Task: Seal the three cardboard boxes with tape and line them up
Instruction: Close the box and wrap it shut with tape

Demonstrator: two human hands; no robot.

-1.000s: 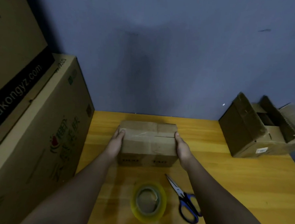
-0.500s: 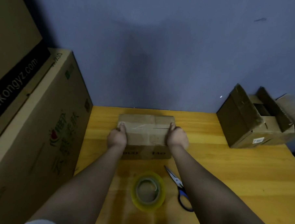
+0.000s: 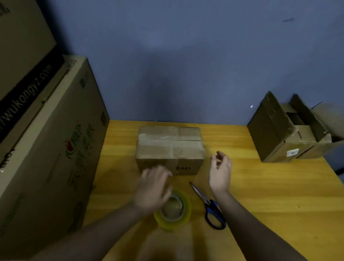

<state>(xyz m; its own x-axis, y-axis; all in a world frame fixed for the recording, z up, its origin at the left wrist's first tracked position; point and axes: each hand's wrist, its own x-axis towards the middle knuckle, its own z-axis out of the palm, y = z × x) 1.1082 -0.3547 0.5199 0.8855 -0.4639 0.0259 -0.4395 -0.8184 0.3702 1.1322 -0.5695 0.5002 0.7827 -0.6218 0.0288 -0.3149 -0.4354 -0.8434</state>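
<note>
- Left of the box, big cartons stand stacked, cut off by the frame edge; their print is only partly readable.
- My left hand is blurred, fingers spread and holding nothing, in front of the box, covering part of the tape and the box's lower left corner.
- The box sits closed on the table against the wall, its front label half hidden.
- Scissors lie in front of the box, right of the tape; my forearm hides part of the handles.
- My right hand hangs loosely curled, gripping nothing, just right of the box.
- Far right of the box, open boxes run off-frame; I can't count them.
</note>
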